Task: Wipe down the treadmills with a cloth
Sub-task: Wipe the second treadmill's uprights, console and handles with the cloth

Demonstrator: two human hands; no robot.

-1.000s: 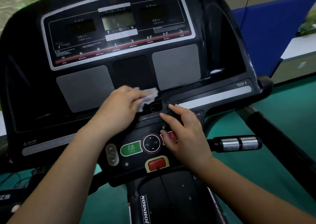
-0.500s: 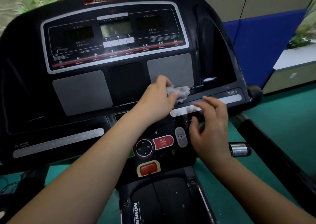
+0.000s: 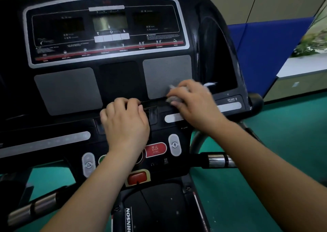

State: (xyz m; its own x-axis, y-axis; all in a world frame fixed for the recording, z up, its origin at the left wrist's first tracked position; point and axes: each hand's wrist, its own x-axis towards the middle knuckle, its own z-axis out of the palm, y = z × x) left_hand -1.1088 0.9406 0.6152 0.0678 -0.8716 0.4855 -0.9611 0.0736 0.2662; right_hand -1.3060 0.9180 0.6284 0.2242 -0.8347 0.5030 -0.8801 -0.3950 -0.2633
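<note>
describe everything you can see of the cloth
The cloth is small, crumpled and greyish-white, soft like a rag or tissue. Most of it is hidden under the right hand, whose fingers curl round it and press it against the treadmill console at the lower right corner of the grey panel. It looks motion-blurred.

Head view. My left hand (image 3: 125, 125) rests on the treadmill console (image 3: 70, 90), with its fingers bent and their tips at the ledge below the dark centre panel. My right hand (image 3: 192, 106) grips a crumpled grey cloth (image 3: 172, 99) against the lower edge of the right grey panel (image 3: 164, 72). The red STOP button (image 3: 155, 149) lies just beside my left wrist.
</note>
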